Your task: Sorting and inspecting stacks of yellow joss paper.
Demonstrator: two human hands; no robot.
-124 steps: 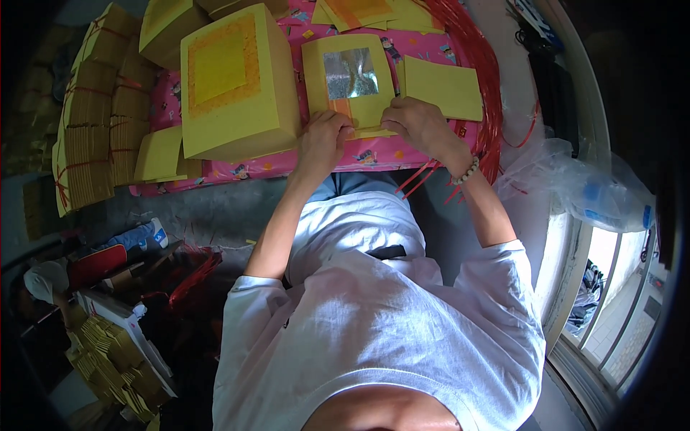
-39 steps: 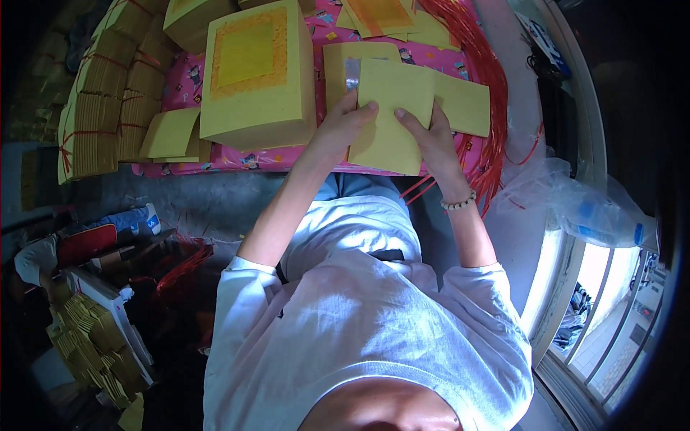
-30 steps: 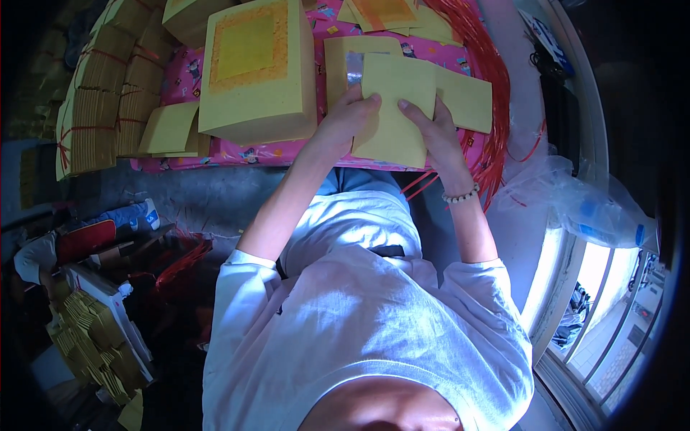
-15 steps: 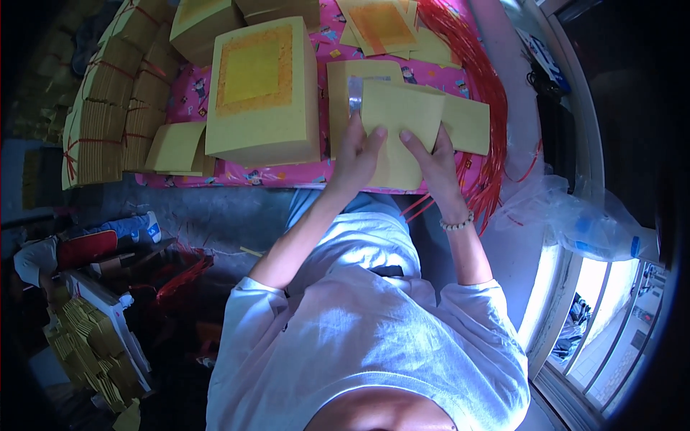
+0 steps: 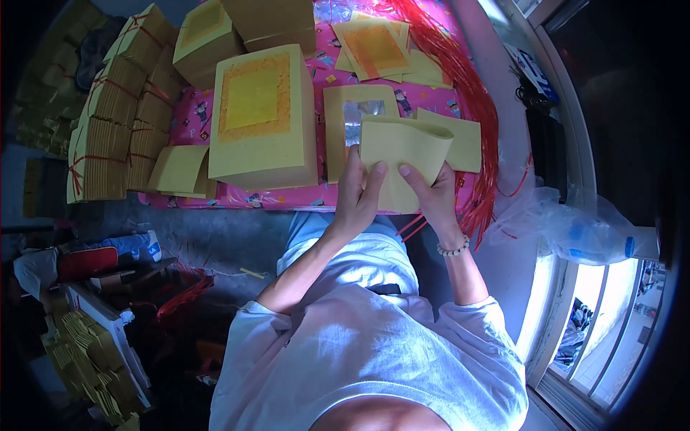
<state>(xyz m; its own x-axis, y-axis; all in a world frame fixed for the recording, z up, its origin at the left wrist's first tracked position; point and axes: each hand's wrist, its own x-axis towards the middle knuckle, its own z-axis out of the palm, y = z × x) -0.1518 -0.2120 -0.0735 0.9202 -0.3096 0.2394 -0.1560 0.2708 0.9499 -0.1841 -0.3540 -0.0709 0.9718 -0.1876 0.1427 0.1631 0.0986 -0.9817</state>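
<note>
Between my two hands I hold a yellow paper sheet [image 5: 402,147], its far end curled over into a loop. My left hand [image 5: 361,190] grips its left edge, thumb on top. On the right edge my right hand [image 5: 433,194], with a beaded bracelet at the wrist, is closed the same way. Just beyond lies a yellow sheet with a silver foil patch [image 5: 364,118], partly covered by the held paper. Another plain yellow sheet [image 5: 463,141] lies to the right, partly hidden. Left of my hands stands a tall stack of yellow paper [image 5: 262,118] with an orange-bordered yellow square on top.
The table has a pink patterned cover [image 5: 251,199]. Red strings [image 5: 483,122] hang along its right side. Orange-printed sheets [image 5: 372,49] lie at the back. Tied yellow bundles [image 5: 100,158] line the left. A clear plastic bag [image 5: 575,230] sits right, near a barred window.
The sheet's far end has bent up and curled over between my hands, uncovering more of the foil patch. The table and its stacks appear slightly lower in view.
</note>
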